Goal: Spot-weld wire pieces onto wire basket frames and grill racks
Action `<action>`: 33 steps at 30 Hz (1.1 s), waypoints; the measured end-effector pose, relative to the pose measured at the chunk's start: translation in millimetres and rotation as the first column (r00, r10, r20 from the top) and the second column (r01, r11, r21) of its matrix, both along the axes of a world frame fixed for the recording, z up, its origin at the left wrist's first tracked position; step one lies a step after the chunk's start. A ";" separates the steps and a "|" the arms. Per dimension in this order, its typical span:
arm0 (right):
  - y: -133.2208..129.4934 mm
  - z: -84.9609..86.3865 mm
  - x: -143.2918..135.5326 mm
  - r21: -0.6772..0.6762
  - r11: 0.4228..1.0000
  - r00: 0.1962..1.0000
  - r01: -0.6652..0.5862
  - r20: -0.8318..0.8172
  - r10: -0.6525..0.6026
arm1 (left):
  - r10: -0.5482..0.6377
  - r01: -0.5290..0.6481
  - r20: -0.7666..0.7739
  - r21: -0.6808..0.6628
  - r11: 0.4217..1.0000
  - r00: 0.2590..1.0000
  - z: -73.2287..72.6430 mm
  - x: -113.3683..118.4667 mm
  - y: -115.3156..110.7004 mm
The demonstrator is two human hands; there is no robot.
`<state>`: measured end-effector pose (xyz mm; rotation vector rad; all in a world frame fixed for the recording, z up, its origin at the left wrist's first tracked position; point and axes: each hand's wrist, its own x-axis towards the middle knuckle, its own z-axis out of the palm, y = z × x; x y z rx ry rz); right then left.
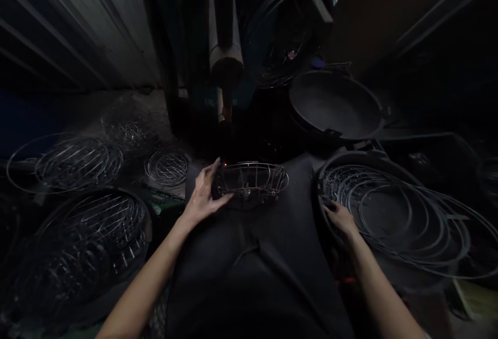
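A round wire basket [252, 179] with thin upright bars stands over the dark cloth on my lap. My left hand [202, 193] is closed around its left side, thumb in front and fingers behind. My right hand [340, 218] is at the left edge of a large dark basin [324, 225], with thumb and fingers pinched together. What those fingertips hold, if anything, is lost in the dark. Inside that basin, several wire rings [404, 214] lie overlapped and stick out past its right rim.
On the left, round wire grids [81, 165] and a smaller wire grid [169, 166] lie near a basin [146, 225] heaped with wire pieces. A dark machine arm [226, 64] hangs ahead. Behind the right basin sits another pan [336, 103]; a wire coil [268, 17] is above.
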<state>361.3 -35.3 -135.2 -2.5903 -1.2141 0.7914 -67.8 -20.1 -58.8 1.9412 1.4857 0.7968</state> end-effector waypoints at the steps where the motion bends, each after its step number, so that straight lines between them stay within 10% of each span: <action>1: -3.3 1.9 1.5 0.013 1.000 0.999 0.028 0.019 -0.028 | 0.014 -0.014 0.020 -0.011 1.000 1.000 -3.5 1.2 -2.7; 9: -22.3 59.1 -29.0 0.309 0.944 0.993 0.118 -0.017 -0.118 | 0.013 -0.014 0.124 0.004 1.000 0.992 -15.4 0.8 1.4; 17: 4.4 173.6 -165.8 0.569 0.820 0.856 0.058 -0.451 0.252 | -0.099 0.105 -0.046 0.150 0.983 0.994 36.4 14.0 23.5; 22: 43.7 168.7 -216.7 0.576 0.810 0.695 -0.111 -0.537 0.478 | -0.085 0.126 -0.173 0.243 0.962 0.981 51.4 19.6 32.9; 33: 70.8 148.4 -255.9 0.706 0.673 0.797 -0.219 -0.269 0.541 | -0.021 0.041 -0.084 0.246 0.968 0.996 41.6 4.6 44.2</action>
